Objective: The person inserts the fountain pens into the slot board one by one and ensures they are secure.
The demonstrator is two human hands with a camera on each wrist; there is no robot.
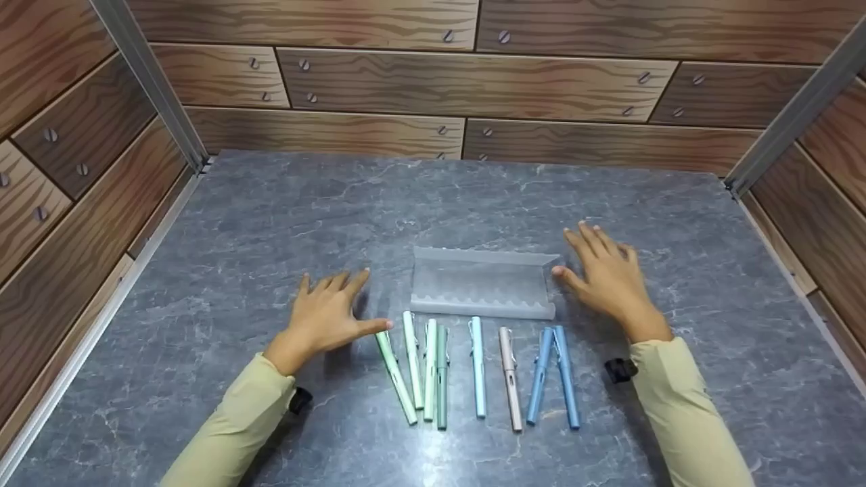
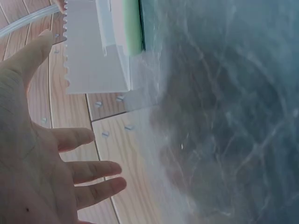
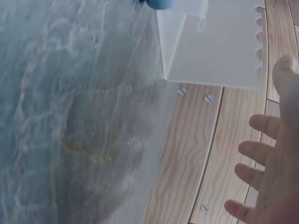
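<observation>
A clear plastic pen rack (image 1: 480, 276) with scalloped edges stands on the table between my two hands. In front of it lies a loose row of capped pens: light green ones (image 1: 396, 379), a dark green one (image 1: 442, 379), a light blue one (image 1: 477, 368), a greyish-pink one (image 1: 511, 379) and two blue ones (image 1: 568, 379). My left hand (image 1: 321, 318), fingers spread, holds nothing; its thumb overlaps the top of the leftmost pen in the head view, touching or not I cannot tell. To the right of the rack, my right hand (image 1: 605, 277) is spread and holds nothing, its thumb near the rack's side.
The grey marbled table (image 1: 304, 203) is bounded by wood-patterned walls (image 1: 379, 81) at the back and both sides. Metal posts (image 1: 155, 81) rise at the rear corners. Dark wrist devices (image 1: 620, 370) sit at the cuffs of pale yellow-green sleeves (image 1: 683, 406).
</observation>
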